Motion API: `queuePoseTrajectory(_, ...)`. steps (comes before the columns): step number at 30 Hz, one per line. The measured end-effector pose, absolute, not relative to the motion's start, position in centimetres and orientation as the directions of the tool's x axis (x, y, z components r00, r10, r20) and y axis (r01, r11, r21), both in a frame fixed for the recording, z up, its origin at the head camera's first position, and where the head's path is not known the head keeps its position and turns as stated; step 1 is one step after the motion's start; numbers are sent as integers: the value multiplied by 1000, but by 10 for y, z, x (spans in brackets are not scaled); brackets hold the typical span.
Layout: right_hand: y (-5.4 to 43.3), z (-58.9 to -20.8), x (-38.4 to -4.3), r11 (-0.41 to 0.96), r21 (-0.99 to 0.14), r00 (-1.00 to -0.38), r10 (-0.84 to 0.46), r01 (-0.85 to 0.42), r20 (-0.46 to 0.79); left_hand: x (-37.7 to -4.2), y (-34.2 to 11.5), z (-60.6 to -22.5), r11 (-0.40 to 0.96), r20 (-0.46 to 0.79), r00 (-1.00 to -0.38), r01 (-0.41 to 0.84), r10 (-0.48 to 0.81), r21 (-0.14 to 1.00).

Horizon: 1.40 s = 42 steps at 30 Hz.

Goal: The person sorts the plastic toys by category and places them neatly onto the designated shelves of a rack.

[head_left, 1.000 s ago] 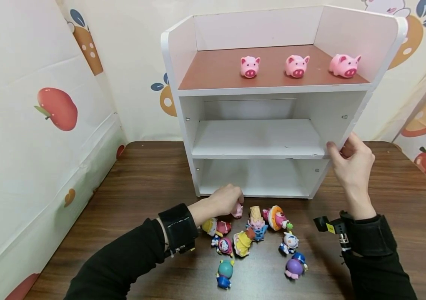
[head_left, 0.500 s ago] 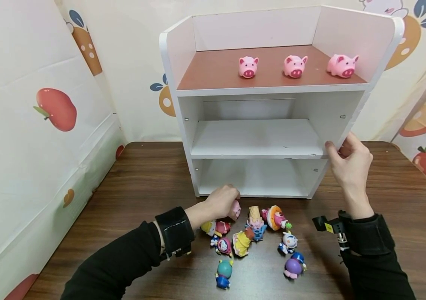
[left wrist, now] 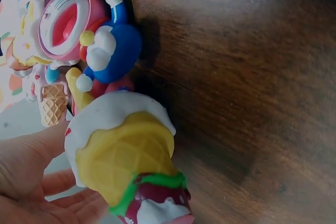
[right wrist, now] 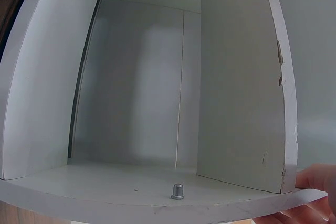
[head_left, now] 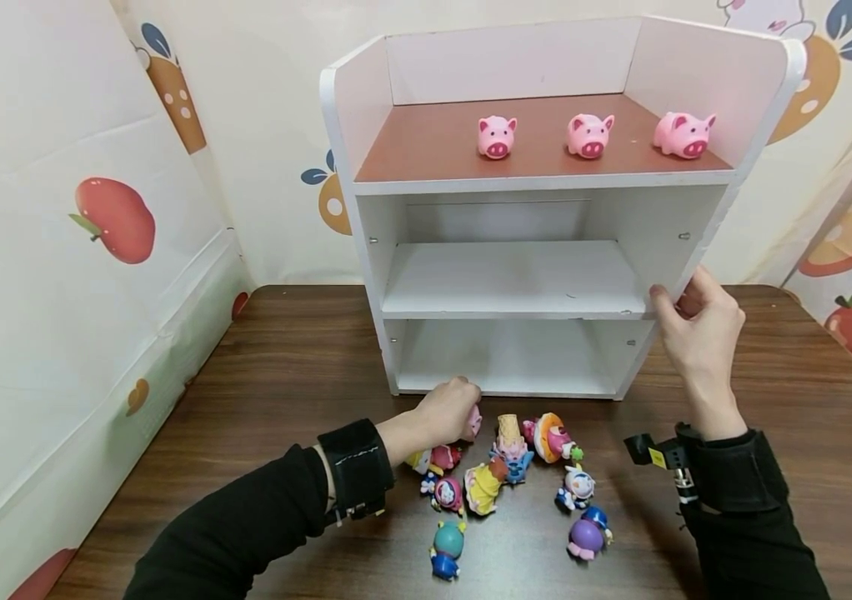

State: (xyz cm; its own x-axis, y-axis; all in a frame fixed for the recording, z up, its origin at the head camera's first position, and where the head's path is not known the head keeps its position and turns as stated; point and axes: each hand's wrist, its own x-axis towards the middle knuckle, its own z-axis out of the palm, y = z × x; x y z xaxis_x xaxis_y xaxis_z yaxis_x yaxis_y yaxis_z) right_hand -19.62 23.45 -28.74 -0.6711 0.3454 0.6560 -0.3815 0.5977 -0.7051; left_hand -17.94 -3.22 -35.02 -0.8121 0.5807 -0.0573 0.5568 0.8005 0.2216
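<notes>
My left hand [head_left: 450, 410] reaches down among the toys in front of the shelf unit, its fingers curled over a small pink pig figure [head_left: 475, 422]. In the left wrist view, that hand [left wrist: 47, 182] lies behind a toy with a yellow ice-cream cone [left wrist: 131, 153], which hides the fingertips. My right hand [head_left: 702, 333] grips the right side panel of the white shelf unit [head_left: 516, 315], thumb at the front edge and fingers round the outside. The right wrist view shows the same hand [right wrist: 317, 198] by the middle board's chipped end [right wrist: 290, 129].
Three pink pigs, left [head_left: 497, 138], middle [head_left: 589, 137] and right [head_left: 684, 136], stand on the brown top shelf. Several toy figures lie on the wooden table, including a teal-headed one [head_left: 448, 540], a purple one [head_left: 587, 535] and one in an orange ring [head_left: 548, 437].
The left hand has shifted only slightly over the pink pig. My right hand stays on the side panel, and the toys on the table keep their places.
</notes>
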Motion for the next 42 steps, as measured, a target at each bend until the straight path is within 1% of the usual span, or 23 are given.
queuePoseTrajectory(7, 235, -288, -197, 599, -705, -672, 345, -379, 655, -178, -34, -353, 780, -16, -802, 575, 597, 246)
queuePoseTrajectory(11, 235, -288, -197, 595, -706, -670, 346, -385, 657, -177, -34, -351, 793, -16, -816, 556, 577, 248)
queuePoseTrajectory(15, 235, -288, -198, 591, -706, -668, 346, -390, 659, -173, -35, -340, 806, -17, -834, 528, 552, 267)
queuePoseTrajectory(19, 235, -288, -198, 588, -709, -669, 348, -390, 657, -168, -37, -324, 796, 18, -835, 531, 550, 289)
queuePoseTrajectory(28, 234, -289, -197, 589, -706, -666, 346, -394, 661, -149, -44, -283, 769, 102, -810, 582, 578, 265)
queuePoseTrajectory(35, 234, -289, -197, 592, -702, -659, 350, -396, 666, -130, -54, -243, 747, 145, -802, 594, 580, 298)
queuePoseTrajectory(42, 235, -290, -197, 602, -691, -648, 348, -400, 678, -124, -65, -205, 757, 221, -800, 600, 558, 257)
